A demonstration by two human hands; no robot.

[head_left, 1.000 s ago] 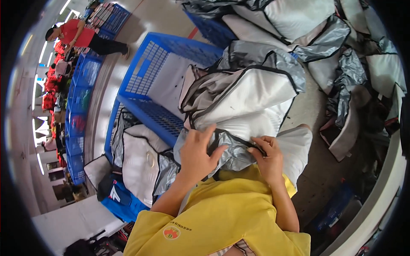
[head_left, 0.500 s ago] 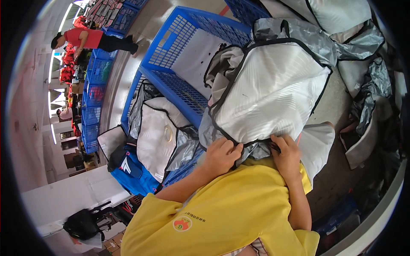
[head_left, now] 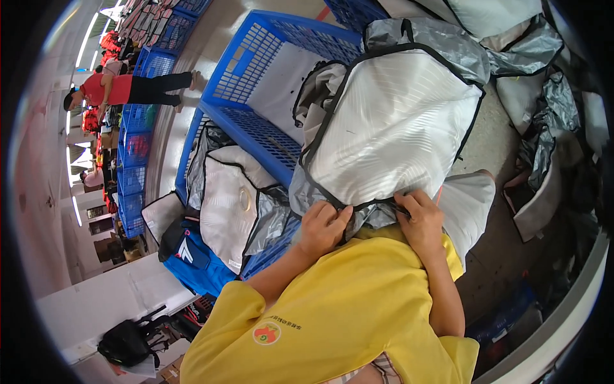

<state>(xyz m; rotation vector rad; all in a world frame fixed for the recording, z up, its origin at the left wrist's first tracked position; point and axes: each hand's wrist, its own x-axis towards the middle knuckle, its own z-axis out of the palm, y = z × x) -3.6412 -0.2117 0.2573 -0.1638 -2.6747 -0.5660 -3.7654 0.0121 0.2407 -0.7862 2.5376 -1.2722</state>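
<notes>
Across my lap lies a sewn bag piece (head_left: 390, 121), its large white panel edged all round with black binding and backed by silver lining. My left hand (head_left: 323, 228) is closed on the near left edge, thumb and fingers pinching the black binding. A short way to the right, my right hand (head_left: 419, 217) pinches the same near edge. Crumpled silver fabric shows between and below my hands. What lies under my right fingertips is hidden.
A blue plastic crate (head_left: 256, 70) with a white sheet inside stands ahead. Similar white and silver pieces (head_left: 230, 198) fill another crate at left, beside a blue garment (head_left: 195, 256). More pieces (head_left: 537, 128) are heaped at right. A person (head_left: 115, 89) in red stands far left.
My view has shifted slightly, so the crates and bag piece sit a little further left. Both hands keep their pinch on the edge. The person in red has straightened up.
</notes>
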